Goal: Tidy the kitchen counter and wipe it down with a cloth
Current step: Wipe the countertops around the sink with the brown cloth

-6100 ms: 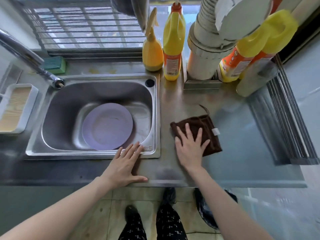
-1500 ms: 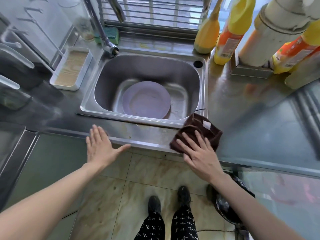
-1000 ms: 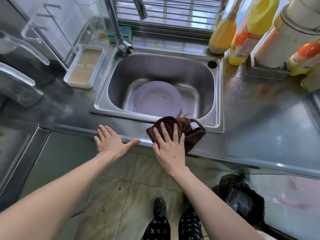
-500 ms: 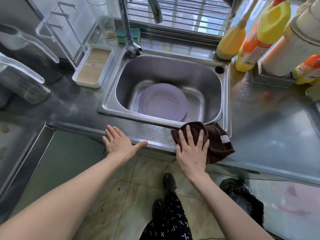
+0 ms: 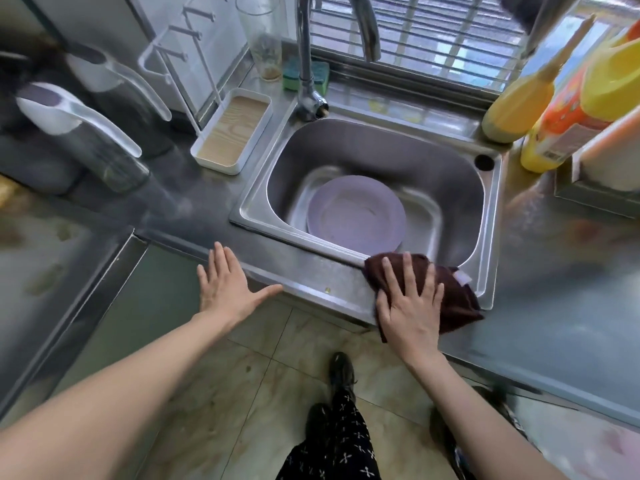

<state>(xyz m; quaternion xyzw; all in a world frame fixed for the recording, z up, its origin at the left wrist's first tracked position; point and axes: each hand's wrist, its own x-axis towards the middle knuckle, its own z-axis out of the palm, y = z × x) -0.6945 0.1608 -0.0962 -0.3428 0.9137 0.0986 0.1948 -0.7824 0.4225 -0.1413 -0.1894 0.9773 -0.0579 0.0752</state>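
A dark brown cloth (image 5: 453, 299) lies on the steel counter's front strip (image 5: 311, 271), at the sink's front right corner. My right hand (image 5: 410, 306) presses flat on the cloth with fingers spread. My left hand (image 5: 227, 289) rests flat and open on the counter's front edge, left of the cloth, holding nothing. A lilac plate (image 5: 356, 216) lies in the steel sink (image 5: 467, 188).
A tap (image 5: 308, 64) rises behind the sink, with a green sponge (image 5: 322, 72) and a glass (image 5: 263, 32) beside it. A white tray (image 5: 232, 129) and two jugs (image 5: 86, 133) stand on the left. Yellow bottles (image 5: 519, 105) stand at the back right. Tiled floor lies below.
My right hand has slid the cloth along the front strip of the counter, first left and then back right to the sink's corner. My left hand stays on the edge.
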